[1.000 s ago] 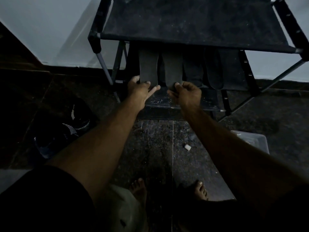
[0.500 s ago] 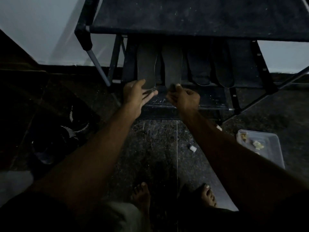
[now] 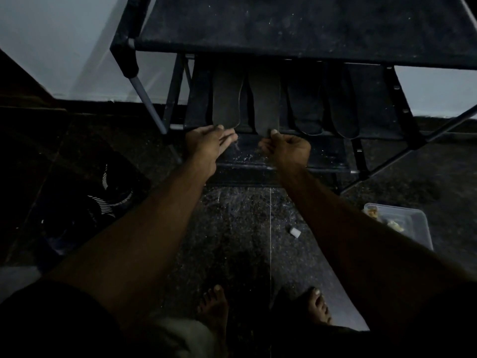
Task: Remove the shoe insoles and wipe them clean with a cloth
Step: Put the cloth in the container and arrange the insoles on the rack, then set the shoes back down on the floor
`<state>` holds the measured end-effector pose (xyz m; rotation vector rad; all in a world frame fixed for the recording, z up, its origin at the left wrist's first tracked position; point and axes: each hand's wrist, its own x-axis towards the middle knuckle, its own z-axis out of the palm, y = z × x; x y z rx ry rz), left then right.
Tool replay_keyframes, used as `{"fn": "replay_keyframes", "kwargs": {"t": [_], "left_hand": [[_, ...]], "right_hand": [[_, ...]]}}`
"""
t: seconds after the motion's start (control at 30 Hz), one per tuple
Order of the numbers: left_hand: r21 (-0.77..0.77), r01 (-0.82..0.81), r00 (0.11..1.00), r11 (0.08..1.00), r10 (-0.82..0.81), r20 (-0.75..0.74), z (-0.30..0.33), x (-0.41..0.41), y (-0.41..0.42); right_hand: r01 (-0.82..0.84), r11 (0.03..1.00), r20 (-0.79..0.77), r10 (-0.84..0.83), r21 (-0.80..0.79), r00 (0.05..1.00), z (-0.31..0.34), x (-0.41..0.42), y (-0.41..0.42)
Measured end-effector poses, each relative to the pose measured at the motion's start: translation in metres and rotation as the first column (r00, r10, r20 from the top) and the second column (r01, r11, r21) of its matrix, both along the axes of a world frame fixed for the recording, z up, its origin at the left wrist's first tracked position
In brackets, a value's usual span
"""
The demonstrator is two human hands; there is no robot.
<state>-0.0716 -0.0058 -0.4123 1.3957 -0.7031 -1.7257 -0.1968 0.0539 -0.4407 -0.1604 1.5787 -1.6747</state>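
Note:
Several dark insoles lie side by side on the middle shelf of a black shoe rack (image 3: 304, 27). My left hand (image 3: 206, 144) has its thumb on the heel end of the leftmost grey insole (image 3: 227, 99), the fingers stretched out below it. My right hand (image 3: 286, 148) pinches the heel end of the second grey insole (image 3: 267, 99) between thumb and curled fingers. Two darker insoles (image 3: 305, 107) (image 3: 340, 107) lie to the right, untouched. A pale cloth (image 3: 180, 337) shows at the bottom edge near my lap.
A dark shoe with white stripes (image 3: 103, 200) sits on the floor at left. At right stands a clear plastic tub (image 3: 402, 223) with scraps in it. A small white piece (image 3: 294, 232) lies on the speckled dark floor. My bare feet (image 3: 214, 306) are below.
The view has shifted slightly. Both hands stay at the heel ends of the two grey insoles, with the left fingers a little lower than before.

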Motion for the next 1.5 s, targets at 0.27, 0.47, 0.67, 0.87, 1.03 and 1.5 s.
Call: {"fn": "replay_keyframes", "kwargs": {"t": [0.27,0.47,0.67,0.87,1.03,1.5], "left_hand": [[-0.009,0.002,1.000,1.000,-0.002,0.022,-0.004,-0.002,-0.002],[-0.003,0.003,0.999,1.000,-0.003,0.032,-0.008,-0.004,-0.002],[-0.007,0.002,0.999,1.000,-0.002,0.032,-0.009,-0.005,-0.002],[-0.019,0.011,1.000,1.000,-0.011,0.024,-0.012,-0.004,-0.001],[-0.046,0.009,0.999,0.999,-0.007,0.038,-0.016,0.001,0.000],[-0.113,0.096,0.967,0.989,-0.065,0.246,0.035,0.061,0.052]], "right_hand": [[0.023,1.000,0.010,-0.023,0.008,1.000,-0.002,-0.003,-0.004],[0.036,0.999,-0.001,-0.036,0.018,0.999,-0.003,-0.004,-0.006],[0.047,0.999,0.047,-0.047,0.011,0.998,-0.004,-0.005,-0.009],[0.063,0.998,0.094,-0.062,-0.001,0.994,0.000,-0.003,-0.009],[0.037,0.999,0.020,-0.037,0.002,0.999,0.001,0.000,-0.003],[-0.097,0.990,-0.086,0.105,0.100,0.991,0.051,0.030,0.048]]}}
